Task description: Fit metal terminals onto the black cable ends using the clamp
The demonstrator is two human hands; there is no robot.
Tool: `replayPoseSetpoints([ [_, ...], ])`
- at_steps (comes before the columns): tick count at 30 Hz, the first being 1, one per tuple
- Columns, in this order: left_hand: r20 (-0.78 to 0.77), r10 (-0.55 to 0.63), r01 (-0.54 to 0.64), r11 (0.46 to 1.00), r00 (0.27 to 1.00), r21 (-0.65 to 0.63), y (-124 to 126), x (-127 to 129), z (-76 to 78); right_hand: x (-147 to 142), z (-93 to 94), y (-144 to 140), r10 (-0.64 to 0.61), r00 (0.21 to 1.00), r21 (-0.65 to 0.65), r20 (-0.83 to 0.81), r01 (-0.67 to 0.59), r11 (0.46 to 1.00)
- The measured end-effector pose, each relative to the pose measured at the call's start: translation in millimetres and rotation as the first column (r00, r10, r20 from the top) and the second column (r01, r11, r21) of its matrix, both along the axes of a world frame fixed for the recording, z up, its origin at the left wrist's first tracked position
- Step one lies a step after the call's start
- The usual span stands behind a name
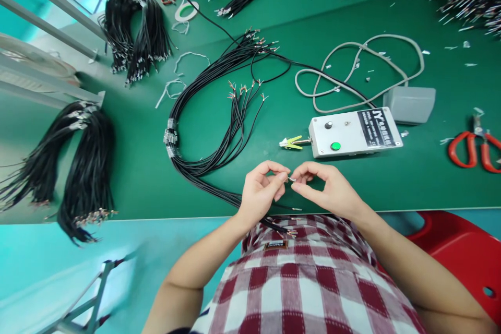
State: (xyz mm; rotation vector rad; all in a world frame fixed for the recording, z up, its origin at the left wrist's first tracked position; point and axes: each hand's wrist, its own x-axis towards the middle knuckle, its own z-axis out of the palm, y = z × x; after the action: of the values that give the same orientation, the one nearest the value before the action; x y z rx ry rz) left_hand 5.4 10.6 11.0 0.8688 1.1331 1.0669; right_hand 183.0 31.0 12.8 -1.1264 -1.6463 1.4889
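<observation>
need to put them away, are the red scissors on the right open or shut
Open: the red scissors lie flat on the green table, handle loops apart.

Green table (391, 188), pale front edge. Teal floor (58, 261) below left edge. Red chair (462, 250) near right corner. Grey rails (47, 26) past far-left corner.
</observation>
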Motion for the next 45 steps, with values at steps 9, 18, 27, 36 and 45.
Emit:
replayPoseSetpoints([
  [9, 0.027, 0.024, -0.025, 1.000, 0.999, 0.013, -0.4, 1.7, 1.2, -7.9, -7.2, -7.3, -0.175, 0.980, -0.021, -0.091, 0.174, 0.985],
  [18, 0.097, 0.039, -0.033, 0.998, 0.994, -0.062, 0.7, 1.5, 8.7, -25.3, -27.9, -14.1, -0.282, 0.916, -0.163, -0.286, 0.243, 0.956],
  [27, 0.116, 0.032, -0.021, 0.995, 0.993, -0.095, 3.0, 0.4, 7.3, -27.7, -28.2, -11.0, -0.279, 0.899, -0.303, -0.337, 0.177, 0.936],
  [36, -0.167, 0.022, 0.009, 0.983, 0.986, 0.185, -7.6, 0.8, -0.1, 7.0, 6.7, 17.6, 0.058, 0.994, 0.225, 0.093, -0.077, 0.971],
  [45, -0.081, 0.088, -0.076, 0.988, 0.993, 0.136, -5.0, 2.2, 4.4, 5.2, 4.3, 10.0, -0.021, 0.992, 0.174, 0.124, -0.001, 0.985],
])
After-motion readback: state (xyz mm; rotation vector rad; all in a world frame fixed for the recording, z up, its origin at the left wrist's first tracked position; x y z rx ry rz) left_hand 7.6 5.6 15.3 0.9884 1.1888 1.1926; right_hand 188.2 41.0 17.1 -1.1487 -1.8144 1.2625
